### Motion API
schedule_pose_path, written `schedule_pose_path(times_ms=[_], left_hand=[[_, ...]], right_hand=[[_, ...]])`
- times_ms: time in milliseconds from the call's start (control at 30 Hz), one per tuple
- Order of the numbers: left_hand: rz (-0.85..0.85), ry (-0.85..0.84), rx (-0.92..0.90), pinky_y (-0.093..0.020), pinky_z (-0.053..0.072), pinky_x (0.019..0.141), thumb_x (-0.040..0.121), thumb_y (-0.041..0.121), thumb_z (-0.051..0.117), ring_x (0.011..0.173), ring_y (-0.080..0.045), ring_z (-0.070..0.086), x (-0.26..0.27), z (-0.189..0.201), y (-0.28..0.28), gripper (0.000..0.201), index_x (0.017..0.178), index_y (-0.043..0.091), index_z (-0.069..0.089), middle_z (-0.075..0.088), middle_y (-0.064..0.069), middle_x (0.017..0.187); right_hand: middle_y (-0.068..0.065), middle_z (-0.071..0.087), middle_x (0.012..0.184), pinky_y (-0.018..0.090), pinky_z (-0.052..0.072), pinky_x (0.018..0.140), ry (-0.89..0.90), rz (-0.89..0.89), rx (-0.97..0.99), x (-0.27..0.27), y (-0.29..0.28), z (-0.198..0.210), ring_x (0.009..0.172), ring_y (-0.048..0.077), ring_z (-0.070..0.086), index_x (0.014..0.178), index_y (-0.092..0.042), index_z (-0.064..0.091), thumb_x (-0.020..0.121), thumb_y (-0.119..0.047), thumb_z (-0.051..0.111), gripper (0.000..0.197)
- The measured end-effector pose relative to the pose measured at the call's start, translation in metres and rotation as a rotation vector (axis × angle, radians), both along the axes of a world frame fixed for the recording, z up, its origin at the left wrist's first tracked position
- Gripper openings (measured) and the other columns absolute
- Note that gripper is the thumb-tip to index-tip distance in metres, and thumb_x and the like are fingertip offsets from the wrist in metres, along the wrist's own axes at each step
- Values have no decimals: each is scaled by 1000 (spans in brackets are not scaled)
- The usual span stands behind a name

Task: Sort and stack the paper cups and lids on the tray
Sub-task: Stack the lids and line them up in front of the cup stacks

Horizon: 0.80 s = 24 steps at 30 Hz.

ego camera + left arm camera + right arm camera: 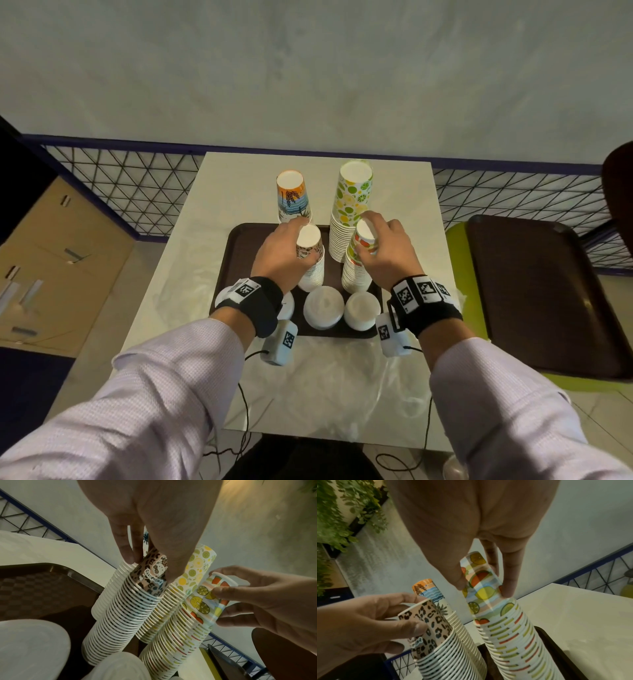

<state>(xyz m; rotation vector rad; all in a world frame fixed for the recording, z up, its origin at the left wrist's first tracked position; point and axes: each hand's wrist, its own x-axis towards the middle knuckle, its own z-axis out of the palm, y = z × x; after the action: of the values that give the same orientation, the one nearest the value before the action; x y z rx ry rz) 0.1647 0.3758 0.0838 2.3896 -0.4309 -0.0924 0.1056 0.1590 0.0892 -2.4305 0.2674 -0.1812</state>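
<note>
The brown tray [239, 246] sits on the white table [404, 212], and everything here is told from that tray. The left hand [279, 251] has its fingers and thumb wrapped round the top cup of the leopard-print stack [120, 615], which stands in the middle of the tray. The right hand [387, 246] pinches the top cup of the fruit-print stack [513, 635], which stands on the tray's right side. The tall lemon-print stack [349, 212] stands at the tray's back edge, touching or almost touching the fruit one. The beach-print stack [294, 198] stands at the back too, but I cannot tell if it is on the tray or just past it. Round white lids [323, 306] lie in piles along the tray's front edge. What could go wrong? These stacks are tall, thin and light, and they stand very close together. If a hand pushes sideways or tugs one stuck cup, a whole tower could lean, bump its neighbor and spill cups off the tray. Squeezing too hard could dent the top cup, because paper is soft. The cups are smooth paper cones turned upside down, with rolled rims that make ridges all down each stack. The lids look like thin shiny plastic, and the tray has a bumpy checkered floor.
</note>
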Motion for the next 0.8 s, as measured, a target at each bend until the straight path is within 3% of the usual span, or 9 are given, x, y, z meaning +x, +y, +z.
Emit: schedule_pose_path(times_ms=[233,400,600,800], left_hand=[[15,15,46,-29,39,101,86,24,76,129,-21,54,7,5,21,64,145,25,50,59,-3,141],[45,6,79,-31,42,101,83,19,79,128,-24,54,17,4,39,66,143,23,51,61,-5,138],[60,-1,108,-41,48,102,82,17,80,124,-28,56,26,3,54,67,142,20,51,62,-9,133],[100,1,115,-42,50,102,82,16,80,121,-29,58,36,2,68,69,144,20,49,61,-10,132]], right_hand=[[12,52,117,30,42,86,-29,39,-13,12,18,-2,103,34,60,145,-29,44,94,-27,64,55],[12,52,118,36,49,88,-53,60,-37,19,32,-7,100,35,61,145,-27,46,95,-28,62,53],[13,53,123,34,48,88,-72,67,-28,26,40,-7,105,33,61,144,-26,47,95,-27,63,52],[12,54,121,28,45,85,-91,64,-19,29,45,-11,105,30,60,144,-28,45,96,-28,62,52]])
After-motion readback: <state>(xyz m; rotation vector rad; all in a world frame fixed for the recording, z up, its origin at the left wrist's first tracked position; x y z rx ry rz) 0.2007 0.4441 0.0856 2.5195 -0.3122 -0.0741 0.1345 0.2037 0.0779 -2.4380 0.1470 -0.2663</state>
